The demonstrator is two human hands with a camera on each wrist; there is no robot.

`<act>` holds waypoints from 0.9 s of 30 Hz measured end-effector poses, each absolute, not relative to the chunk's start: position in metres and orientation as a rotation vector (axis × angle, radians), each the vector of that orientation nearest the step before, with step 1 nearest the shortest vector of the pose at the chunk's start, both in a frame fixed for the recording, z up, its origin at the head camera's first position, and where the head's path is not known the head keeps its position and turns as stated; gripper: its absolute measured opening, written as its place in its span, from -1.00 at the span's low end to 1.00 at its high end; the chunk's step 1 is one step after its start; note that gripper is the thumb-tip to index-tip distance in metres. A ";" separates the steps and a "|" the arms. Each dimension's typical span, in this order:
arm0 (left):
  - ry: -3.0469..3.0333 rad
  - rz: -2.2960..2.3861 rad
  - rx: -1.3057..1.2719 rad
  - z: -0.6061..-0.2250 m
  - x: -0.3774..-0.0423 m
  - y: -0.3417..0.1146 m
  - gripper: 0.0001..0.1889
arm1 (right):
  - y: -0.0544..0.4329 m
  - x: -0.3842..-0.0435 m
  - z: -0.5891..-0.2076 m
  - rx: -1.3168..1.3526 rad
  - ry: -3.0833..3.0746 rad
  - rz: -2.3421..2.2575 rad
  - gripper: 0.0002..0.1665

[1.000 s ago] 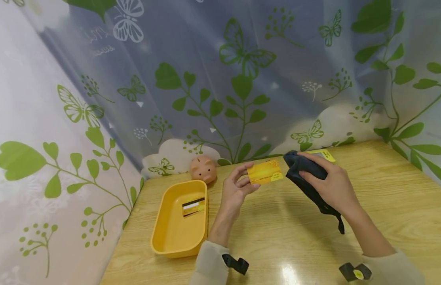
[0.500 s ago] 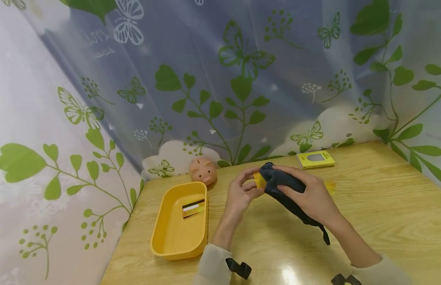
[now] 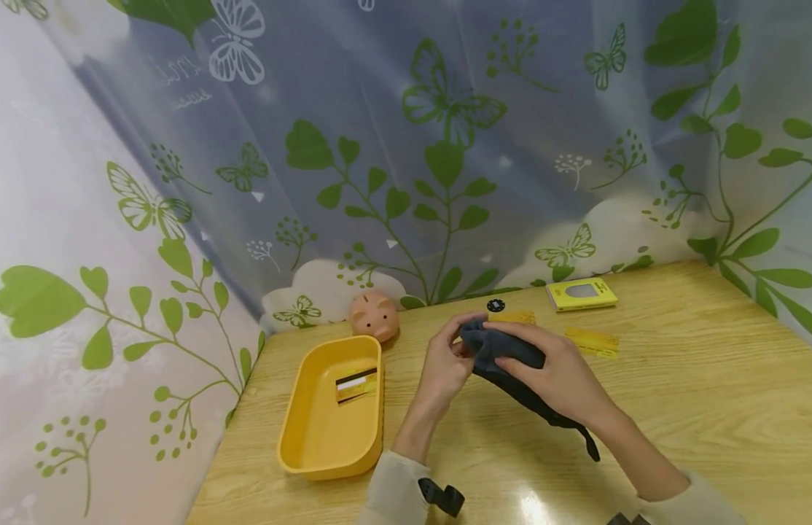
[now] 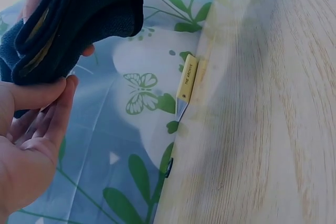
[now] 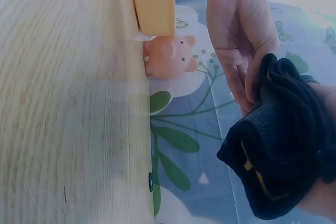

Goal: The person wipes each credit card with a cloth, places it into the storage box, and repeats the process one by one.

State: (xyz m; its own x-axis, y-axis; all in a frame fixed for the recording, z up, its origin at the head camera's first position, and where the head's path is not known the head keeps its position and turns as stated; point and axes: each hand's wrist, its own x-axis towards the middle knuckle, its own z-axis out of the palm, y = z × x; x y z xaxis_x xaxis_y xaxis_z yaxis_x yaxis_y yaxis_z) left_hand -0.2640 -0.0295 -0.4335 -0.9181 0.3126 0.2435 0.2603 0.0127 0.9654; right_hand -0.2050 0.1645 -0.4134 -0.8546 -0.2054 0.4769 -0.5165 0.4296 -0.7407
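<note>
A dark navy fabric pouch [image 3: 501,350] is held up over the table, tilted, with a narrow strap end trailing from its lower right. My right hand [image 3: 566,375] grips its body from the right side. At its upper left end, my left hand [image 3: 444,364] pinches the pouch's edge between thumb and fingers. In the left wrist view the folded layers of the pouch [image 4: 100,14] gape slightly, and a thin yellowish strip [image 4: 38,56] shows between them. The same folds face the camera in the right wrist view, where the left fingers [image 5: 239,80] touch their far side.
A yellow tray [image 3: 294,408] with bank cards [image 3: 356,384] inside stands left of my hands. Behind it sits a pink piggy bank [image 3: 375,315]. Beyond the pouch lie a black round chip [image 3: 496,305], yellow cards [image 3: 592,341] and a yellow box [image 3: 581,293]. A patterned curtain [image 3: 380,219] rises behind.
The pouch and right hand have moved left to meet the left hand. The yellow card that the left hand held has passed out of sight at the pouch; the chip and table cards are uncovered.
</note>
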 end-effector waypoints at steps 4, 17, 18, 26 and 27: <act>2.186 2.104 0.639 -0.433 -0.264 -0.029 -0.42 | 0.165 -0.205 -0.413 0.587 -2.390 1.381 -0.38; 2.107 2.186 0.617 -0.432 -0.264 -0.030 -0.42 | 0.170 -0.206 -0.412 0.520 -2.410 1.375 -0.41; 2.109 2.188 0.612 -0.432 -0.264 -0.031 -0.42 | 0.171 -0.206 -0.412 0.515 -2.411 1.372 -0.41; 2.104 2.209 0.538 -0.429 -0.265 -0.035 -0.39 | 0.188 -0.212 -0.411 0.439 -2.413 1.359 -0.41; 2.102 2.214 0.528 -0.430 -0.265 -0.035 -0.39 | 0.190 -0.213 -0.411 0.424 -2.419 1.359 -0.41</act>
